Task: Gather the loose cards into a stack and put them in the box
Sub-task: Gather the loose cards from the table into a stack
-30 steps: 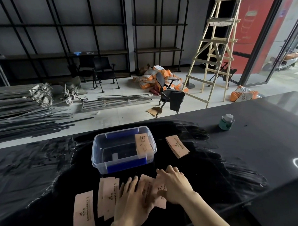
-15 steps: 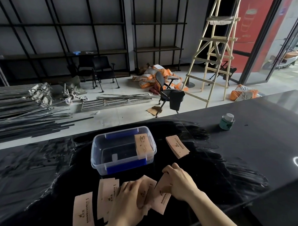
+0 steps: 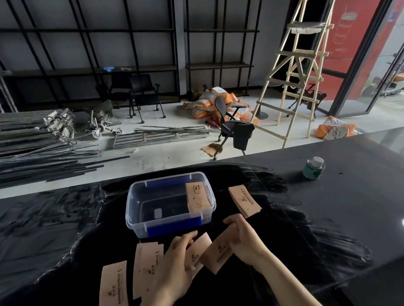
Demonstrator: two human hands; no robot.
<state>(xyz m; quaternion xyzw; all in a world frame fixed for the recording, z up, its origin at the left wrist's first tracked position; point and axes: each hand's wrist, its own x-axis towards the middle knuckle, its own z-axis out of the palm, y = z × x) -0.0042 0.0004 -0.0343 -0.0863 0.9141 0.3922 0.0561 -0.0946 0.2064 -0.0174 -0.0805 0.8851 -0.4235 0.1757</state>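
A clear plastic box with blue latches stands on the black counter, a tan card stack leaning inside at its right. My right hand grips a tan card lifted off the counter, just in front of the box. My left hand rests on another tan card beside it, fingers curled over it. Two overlapping cards lie left of that hand, and a single card lies further left. A small card pile sits right of the box.
A green tin with a white lid stands at the counter's far right. Beyond the counter's far edge lie metal bars, chairs, orange sacks and a wooden ladder on the floor.
Both hands were pressed flat on the cards near the front edge. My right hand has since picked up a card and raised it; my left hand has curled over the neighbouring card.
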